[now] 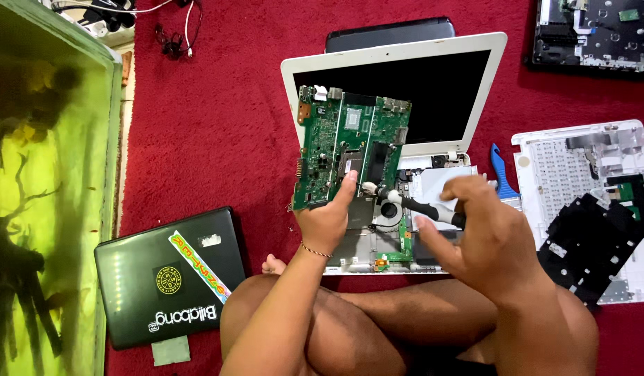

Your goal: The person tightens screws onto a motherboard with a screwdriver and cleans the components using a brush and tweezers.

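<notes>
The left hand (327,221) grips the green board (351,150) by its lower edge, thumb pressed on the face, fingers behind it. The board stands nearly upright above the open white laptop (433,49), its long axis running up and down and tilted a little to the right, its component side toward the camera. The right hand (490,237) is closed around a black-and-white screwdriver (412,203) that lies almost level, tip pointing left and touching the board's lower right corner.

Right of the laptop lie a blue pry tool (501,174) and a white keyboard cover (586,202) with a black sheet on it. Left of the laptop lies a closed black laptop (165,275) bearing a round yellow sticker, a slanted yellow-and-red strip label and pale lettering.
</notes>
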